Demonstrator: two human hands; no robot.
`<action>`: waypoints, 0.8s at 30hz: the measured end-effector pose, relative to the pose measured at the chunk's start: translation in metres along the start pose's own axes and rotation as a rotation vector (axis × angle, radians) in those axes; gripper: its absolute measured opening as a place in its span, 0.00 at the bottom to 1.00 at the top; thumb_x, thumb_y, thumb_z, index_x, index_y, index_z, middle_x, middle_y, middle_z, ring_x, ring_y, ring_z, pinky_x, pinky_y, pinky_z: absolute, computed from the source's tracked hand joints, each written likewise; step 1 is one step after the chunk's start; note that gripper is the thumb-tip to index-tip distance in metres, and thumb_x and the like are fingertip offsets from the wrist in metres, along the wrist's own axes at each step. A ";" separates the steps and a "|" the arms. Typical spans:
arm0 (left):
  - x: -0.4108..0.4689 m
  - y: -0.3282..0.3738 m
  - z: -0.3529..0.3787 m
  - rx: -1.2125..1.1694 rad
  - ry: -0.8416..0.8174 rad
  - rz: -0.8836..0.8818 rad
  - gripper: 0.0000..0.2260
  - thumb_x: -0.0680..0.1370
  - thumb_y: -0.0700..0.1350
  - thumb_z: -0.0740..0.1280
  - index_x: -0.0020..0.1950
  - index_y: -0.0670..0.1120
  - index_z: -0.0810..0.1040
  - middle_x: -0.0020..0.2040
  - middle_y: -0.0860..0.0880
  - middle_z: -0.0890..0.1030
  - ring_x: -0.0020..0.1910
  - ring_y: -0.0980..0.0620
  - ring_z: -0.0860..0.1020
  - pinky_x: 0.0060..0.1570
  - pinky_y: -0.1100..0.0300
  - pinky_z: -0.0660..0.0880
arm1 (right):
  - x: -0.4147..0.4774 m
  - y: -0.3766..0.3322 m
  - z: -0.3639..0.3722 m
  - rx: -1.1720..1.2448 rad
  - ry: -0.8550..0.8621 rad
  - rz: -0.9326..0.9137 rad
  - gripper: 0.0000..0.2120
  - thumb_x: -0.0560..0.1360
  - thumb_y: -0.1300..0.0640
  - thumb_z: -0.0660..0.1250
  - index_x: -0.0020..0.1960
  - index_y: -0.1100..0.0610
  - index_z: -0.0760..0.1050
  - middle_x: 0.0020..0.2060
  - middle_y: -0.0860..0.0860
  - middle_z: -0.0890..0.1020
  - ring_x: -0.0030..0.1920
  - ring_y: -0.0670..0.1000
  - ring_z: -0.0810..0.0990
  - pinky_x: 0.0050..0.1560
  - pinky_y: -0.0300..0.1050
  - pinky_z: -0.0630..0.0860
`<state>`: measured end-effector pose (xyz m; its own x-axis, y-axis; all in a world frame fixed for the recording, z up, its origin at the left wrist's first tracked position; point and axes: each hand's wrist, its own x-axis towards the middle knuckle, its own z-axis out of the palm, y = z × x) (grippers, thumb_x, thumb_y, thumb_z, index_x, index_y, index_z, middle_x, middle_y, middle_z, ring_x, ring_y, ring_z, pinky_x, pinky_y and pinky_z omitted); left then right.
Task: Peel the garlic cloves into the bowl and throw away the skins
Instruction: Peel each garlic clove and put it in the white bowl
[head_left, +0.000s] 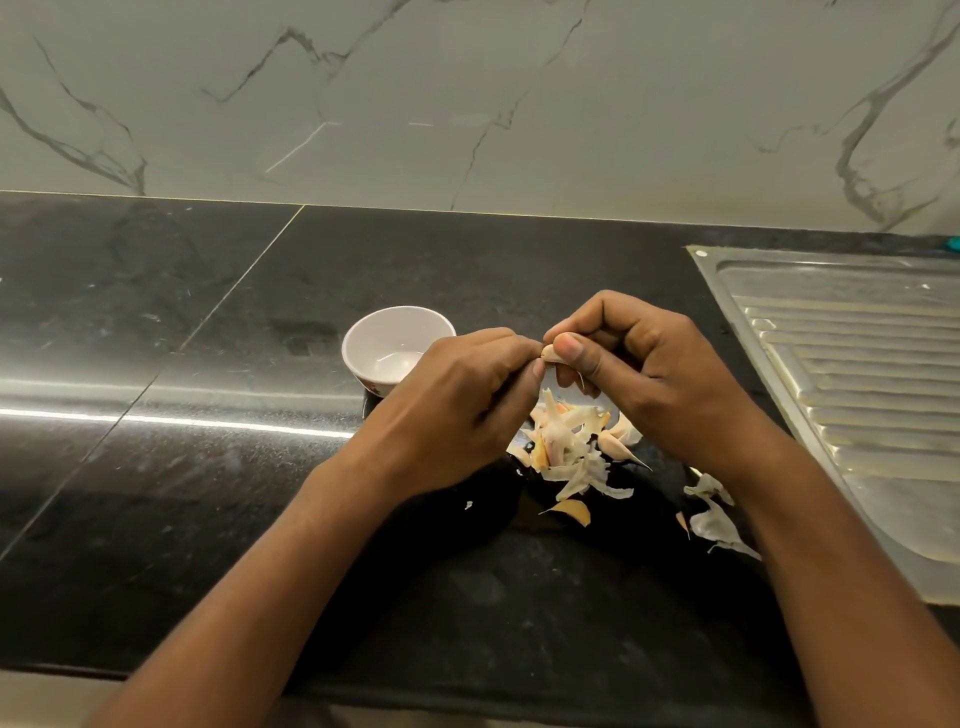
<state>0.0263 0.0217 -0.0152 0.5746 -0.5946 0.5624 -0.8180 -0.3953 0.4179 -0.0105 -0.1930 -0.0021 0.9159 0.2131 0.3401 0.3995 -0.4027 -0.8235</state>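
My right hand (644, 374) pinches a pale garlic clove (551, 355) between thumb and fingers, above the black counter. My left hand (457, 410) meets it from the left, its fingertips pinching the clove's end. Below the hands lies a heap of garlic cloves and papery skins (566, 441). One loose clove (574, 510) lies nearer me, and skin scraps (717, 522) lie under my right forearm. A small white bowl (387, 340) stands just beyond my left hand; nothing shows in the part of it that I see.
The black stone counter (182, 467) runs left, with a marble wall (467, 104) behind it. A steel sink drainboard (857, 374) lies at the right. The counter's front edge (467, 696) runs under my forearms.
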 end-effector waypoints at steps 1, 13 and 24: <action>0.000 0.001 0.001 -0.011 -0.001 -0.004 0.07 0.86 0.41 0.65 0.55 0.42 0.83 0.42 0.54 0.80 0.39 0.60 0.76 0.41 0.72 0.68 | 0.000 0.000 0.000 0.002 -0.005 0.001 0.05 0.84 0.58 0.68 0.56 0.58 0.81 0.43 0.47 0.87 0.43 0.47 0.85 0.45 0.38 0.80; -0.005 0.007 0.016 -0.276 0.234 -0.145 0.14 0.81 0.40 0.63 0.39 0.38 0.81 0.33 0.46 0.80 0.30 0.49 0.76 0.30 0.55 0.71 | -0.002 -0.002 0.011 -0.002 0.002 -0.085 0.06 0.82 0.56 0.70 0.55 0.58 0.82 0.43 0.48 0.86 0.43 0.48 0.86 0.44 0.37 0.81; -0.004 0.005 0.014 -0.758 0.159 -0.278 0.12 0.85 0.35 0.62 0.45 0.35 0.82 0.36 0.43 0.81 0.32 0.47 0.78 0.31 0.58 0.75 | 0.002 -0.003 0.008 0.202 0.047 0.002 0.09 0.83 0.58 0.67 0.57 0.63 0.82 0.40 0.52 0.86 0.39 0.49 0.83 0.41 0.42 0.80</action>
<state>0.0201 0.0122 -0.0251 0.7970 -0.4158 0.4381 -0.4382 0.1010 0.8932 -0.0103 -0.1845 -0.0028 0.9193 0.1692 0.3552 0.3862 -0.2157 -0.8968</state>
